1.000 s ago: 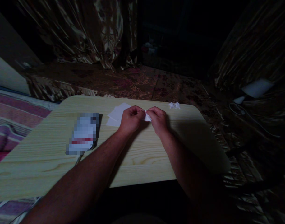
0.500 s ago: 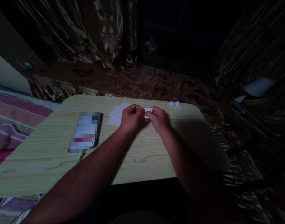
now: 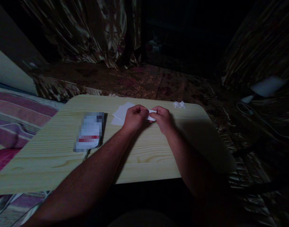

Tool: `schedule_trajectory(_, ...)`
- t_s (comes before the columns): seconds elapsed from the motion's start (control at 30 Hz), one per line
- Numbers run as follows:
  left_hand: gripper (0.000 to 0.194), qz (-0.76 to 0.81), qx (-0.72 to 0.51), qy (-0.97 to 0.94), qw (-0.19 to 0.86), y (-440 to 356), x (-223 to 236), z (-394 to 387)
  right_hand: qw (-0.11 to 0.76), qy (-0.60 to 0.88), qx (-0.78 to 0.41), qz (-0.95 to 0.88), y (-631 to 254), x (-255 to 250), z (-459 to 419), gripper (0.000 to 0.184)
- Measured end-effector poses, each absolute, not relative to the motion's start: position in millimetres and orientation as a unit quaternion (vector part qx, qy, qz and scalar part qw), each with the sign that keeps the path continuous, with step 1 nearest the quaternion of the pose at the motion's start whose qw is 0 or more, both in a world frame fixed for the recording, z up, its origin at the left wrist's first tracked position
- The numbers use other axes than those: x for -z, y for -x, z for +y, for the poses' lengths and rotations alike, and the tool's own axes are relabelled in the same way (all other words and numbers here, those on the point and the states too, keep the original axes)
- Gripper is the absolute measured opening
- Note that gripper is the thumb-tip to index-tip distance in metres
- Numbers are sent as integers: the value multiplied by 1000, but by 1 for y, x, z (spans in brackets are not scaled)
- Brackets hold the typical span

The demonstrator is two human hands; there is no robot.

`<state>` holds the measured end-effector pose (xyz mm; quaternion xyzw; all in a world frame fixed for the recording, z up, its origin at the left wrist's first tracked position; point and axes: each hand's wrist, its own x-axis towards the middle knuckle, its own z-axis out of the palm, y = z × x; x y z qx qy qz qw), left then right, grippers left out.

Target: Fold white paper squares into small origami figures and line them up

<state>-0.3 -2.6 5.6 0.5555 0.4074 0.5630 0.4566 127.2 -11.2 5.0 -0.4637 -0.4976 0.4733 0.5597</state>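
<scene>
A small folded piece of white paper [image 3: 152,116] is held just above the table, pinched from both sides. My left hand [image 3: 135,117] grips its left end between thumb and fingers, covering that part. On the right end, my right hand [image 3: 163,118] has its thumb on top and fingers behind. Sheets of white paper [image 3: 119,115] lie overlapping on the table, partly behind my left hand. Two small folded white paper shapes [image 3: 179,104] sit side by side near the far right edge.
The pale wooden table [image 3: 146,157] has rounded corners. A phone [image 3: 89,130], blurred by pixels, lies on the left with a cable [image 3: 86,155] at its near end. A striped bed cover [image 3: 19,113] is at left; a white lamp [image 3: 268,85] stands beyond the table's right side.
The whole view has shifted slightly, so the table and phone appear a little further right. The paper's free edge now slants down to the right; both hands still hold it.
</scene>
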Motion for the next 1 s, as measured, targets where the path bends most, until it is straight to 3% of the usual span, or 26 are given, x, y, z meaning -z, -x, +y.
schedule_trajectory(1.0, 10, 396, -611, -531, 433, -3, -7, -3, 580, 447, -466, -496, -124, -8, -14, 7)
